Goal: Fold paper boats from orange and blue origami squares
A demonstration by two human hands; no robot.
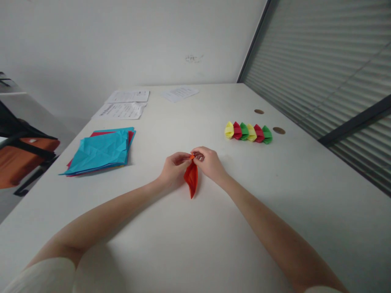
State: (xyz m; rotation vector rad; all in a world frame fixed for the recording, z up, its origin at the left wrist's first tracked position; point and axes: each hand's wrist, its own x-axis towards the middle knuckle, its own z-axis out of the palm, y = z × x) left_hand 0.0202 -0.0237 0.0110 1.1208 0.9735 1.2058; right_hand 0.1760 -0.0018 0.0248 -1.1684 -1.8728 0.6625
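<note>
I see one folded paper [192, 179] at the middle of the table [183, 244], between the left hand [174, 167] and the right hand [210, 162]. To its left lies a stack of paper [100, 150], and behind this stack are some pages [124, 109]. To its right, farther back, lies a row of folded pieces [249, 132]. Behind the table is the wall [122, 40]; along the right side I have the blinds [330, 61], and a chair [27, 162] is beside the left edge.
</note>
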